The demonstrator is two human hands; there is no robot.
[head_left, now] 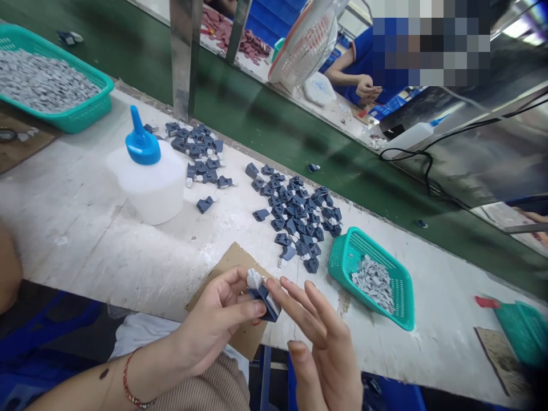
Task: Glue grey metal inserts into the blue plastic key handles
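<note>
My left hand [226,314] pinches a small dark blue plastic part [268,308] between thumb and fingers. A light grey piece [254,278] sticks up from its top end. My right hand [321,337] is beside it with fingers stretched out and thumb apart; its index fingertip meets the grey piece or lies just in front of it, I cannot tell which. Both hands are over a brown cardboard sheet [240,257] at the table's near edge. Beyond them lies a heap of similar dark blue parts [295,211], many with light grey ends.
A green basket of grey pieces [409,297] stands right, a larger green basket [81,120] far left. A white bottle with a blue spout [149,194] stands left of more blue parts [197,142]. Behind the table runs a green belt [257,123]. A co-worker's hands [368,91] are across it.
</note>
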